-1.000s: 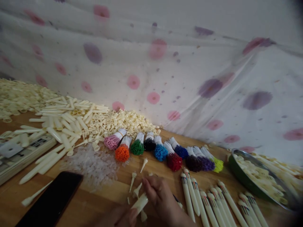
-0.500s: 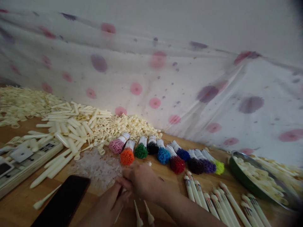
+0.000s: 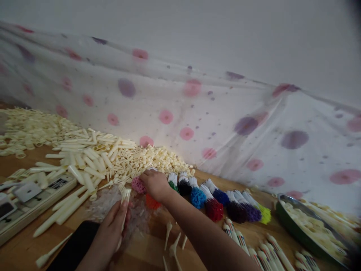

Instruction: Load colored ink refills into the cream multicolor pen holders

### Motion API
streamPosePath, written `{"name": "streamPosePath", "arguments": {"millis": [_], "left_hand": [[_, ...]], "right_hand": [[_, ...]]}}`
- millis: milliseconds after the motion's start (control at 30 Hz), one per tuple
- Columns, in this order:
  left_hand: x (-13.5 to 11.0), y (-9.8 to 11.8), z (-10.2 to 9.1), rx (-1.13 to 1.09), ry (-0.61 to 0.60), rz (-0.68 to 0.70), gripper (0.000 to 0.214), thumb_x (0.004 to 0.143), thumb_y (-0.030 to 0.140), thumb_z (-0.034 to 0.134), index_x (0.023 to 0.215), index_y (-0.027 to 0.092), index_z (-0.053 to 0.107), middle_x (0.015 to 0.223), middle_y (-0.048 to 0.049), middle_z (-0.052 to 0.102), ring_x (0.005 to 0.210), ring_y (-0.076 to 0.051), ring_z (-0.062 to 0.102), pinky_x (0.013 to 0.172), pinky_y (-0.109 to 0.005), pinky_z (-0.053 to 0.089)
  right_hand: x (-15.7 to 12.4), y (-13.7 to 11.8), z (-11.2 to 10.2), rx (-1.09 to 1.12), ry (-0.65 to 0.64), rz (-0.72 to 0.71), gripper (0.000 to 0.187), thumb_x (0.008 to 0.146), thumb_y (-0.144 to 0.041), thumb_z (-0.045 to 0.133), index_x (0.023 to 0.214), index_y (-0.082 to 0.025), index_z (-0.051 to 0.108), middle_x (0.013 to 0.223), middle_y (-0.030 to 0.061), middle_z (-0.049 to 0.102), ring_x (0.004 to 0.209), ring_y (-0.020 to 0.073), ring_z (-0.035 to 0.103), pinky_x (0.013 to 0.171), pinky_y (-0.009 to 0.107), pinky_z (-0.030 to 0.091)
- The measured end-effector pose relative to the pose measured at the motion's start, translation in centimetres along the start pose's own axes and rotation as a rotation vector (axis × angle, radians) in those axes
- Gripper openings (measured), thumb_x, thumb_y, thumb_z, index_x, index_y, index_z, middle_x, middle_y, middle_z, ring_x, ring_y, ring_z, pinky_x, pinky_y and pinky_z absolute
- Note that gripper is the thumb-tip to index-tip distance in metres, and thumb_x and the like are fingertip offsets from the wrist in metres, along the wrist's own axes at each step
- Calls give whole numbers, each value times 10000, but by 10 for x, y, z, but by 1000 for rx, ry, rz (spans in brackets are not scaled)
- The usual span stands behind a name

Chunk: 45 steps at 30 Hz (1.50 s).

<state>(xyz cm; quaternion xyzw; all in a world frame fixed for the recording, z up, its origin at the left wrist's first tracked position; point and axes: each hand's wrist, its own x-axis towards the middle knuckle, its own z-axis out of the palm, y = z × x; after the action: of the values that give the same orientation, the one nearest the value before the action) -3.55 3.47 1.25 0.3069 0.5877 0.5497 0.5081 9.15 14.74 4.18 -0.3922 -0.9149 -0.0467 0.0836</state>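
My left hand (image 3: pixel 114 220) is closed around a cream plastic pen part (image 3: pixel 126 194), which stands upright with its pale slotted end above the fingers. My right hand (image 3: pixel 156 184) reaches over the bundles of pen refills, its bent fingers at the pink-tipped bundle (image 3: pixel 138 186); the fingertips are hidden. Below its wrist, the orange-tipped bundle (image 3: pixel 152 202) is partly covered. Clear small plastic pieces (image 3: pixel 104 203) lie in a heap beside my left hand. Several cream pointed pen tips (image 3: pixel 168 233) lie on the wooden table between my forearms.
Bundles of green, black, blue (image 3: pixel 197 197), red, purple and yellow refills stand in a row. Assembled multicolour pens (image 3: pixel 276 250) and a green-sided bowl (image 3: pixel 299 226) lie right. Cream barrels (image 3: pixel 84 162), a power strip (image 3: pixel 36 199) and a dark phone (image 3: pixel 76 244) are left.
My hands were together in the middle; they have parted. My right hand has moved up and left to the pink refills, my left hand slightly left with the pen part. The view has tilted upward.
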Motion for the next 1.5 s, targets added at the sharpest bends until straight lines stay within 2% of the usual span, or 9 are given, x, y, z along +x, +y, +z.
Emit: {"name": "streamPosePath", "arguments": {"millis": [200, 333, 433, 600, 733, 967, 1133, 1300, 1500], "left_hand": [[10, 9, -7, -81, 13, -12, 227, 664, 386, 710, 679, 188, 602, 471, 66, 541, 440, -109, 498, 423, -179, 404], [15, 14, -7, -149, 33, -33, 161, 736, 320, 676, 699, 171, 627, 461, 66, 548, 435, -109, 513, 415, -173, 416], [16, 16, 2, -217, 21, -77, 139, 797, 232, 623, 673, 168, 637, 506, 44, 603, 471, -121, 582, 448, -184, 459], [24, 21, 29, -341, -26, -151, 257, 862, 130, 518, 628, 162, 617, 570, -5, 653, 587, -157, 675, 569, -240, 539], [31, 27, 41, -415, -28, -169, 265, 899, 123, 472, 668, 137, 601, 601, -6, 663, 571, -117, 663, 622, -252, 561], [31, 24, 44, -460, -35, -173, 292, 905, 84, 421, 699, 135, 620, 661, -42, 686, 601, -123, 675, 601, -214, 571], [30, 21, 47, -471, 13, -183, 253, 907, 97, 446, 710, 140, 600, 663, -18, 653, 592, -108, 655, 568, -207, 551], [32, 21, 50, -480, 38, -206, 104, 892, 207, 527, 891, 131, 598, 815, 2, 642, 631, -103, 621, 563, -254, 531], [37, 18, 54, -493, 52, -227, 207, 884, 267, 539, 1054, 153, 574, 1005, -44, 631, 774, -151, 633, 652, -322, 539]], "right_hand": [[-3, 5, 0, 2, 11, -53, 140, 882, -144, 449, 896, -165, 587, 883, 74, 619, 847, 207, 537, 705, 292, 405], [-5, 13, -1, 54, 29, -106, 136, 879, -151, 464, 938, -175, 585, 893, 56, 622, 847, 185, 534, 736, 273, 394], [-5, 20, 0, 106, 36, -141, 128, 864, -140, 493, 931, -179, 595, 898, 42, 625, 847, 164, 541, 743, 248, 389], [-8, 29, 4, 184, 53, -180, 123, 831, -98, 537, 879, -179, 616, 889, 26, 631, 859, 134, 550, 777, 210, 382], [-10, 32, 4, 209, 66, -207, 120, 821, -106, 553, 908, -167, 609, 883, 33, 635, 840, 136, 549, 766, 213, 387], [-13, 26, -6, 182, 36, -317, 101, 831, -127, 551, 852, -196, 621, 842, 3, 626, 792, 126, 548, 705, 196, 377], [-13, 30, -7, 111, 85, -226, 146, 889, -149, 456, 906, -142, 601, 846, 64, 620, 781, 166, 547, 690, 245, 382], [-14, 37, -2, 53, 83, -217, 139, 878, -132, 468, 960, -158, 577, 885, 48, 626, 809, 151, 552, 702, 228, 381], [-10, 31, 0, -45, 57, -251, 91, 882, -174, 481, 887, -177, 572, 857, 40, 618, 772, 162, 544, 652, 246, 376]]}}
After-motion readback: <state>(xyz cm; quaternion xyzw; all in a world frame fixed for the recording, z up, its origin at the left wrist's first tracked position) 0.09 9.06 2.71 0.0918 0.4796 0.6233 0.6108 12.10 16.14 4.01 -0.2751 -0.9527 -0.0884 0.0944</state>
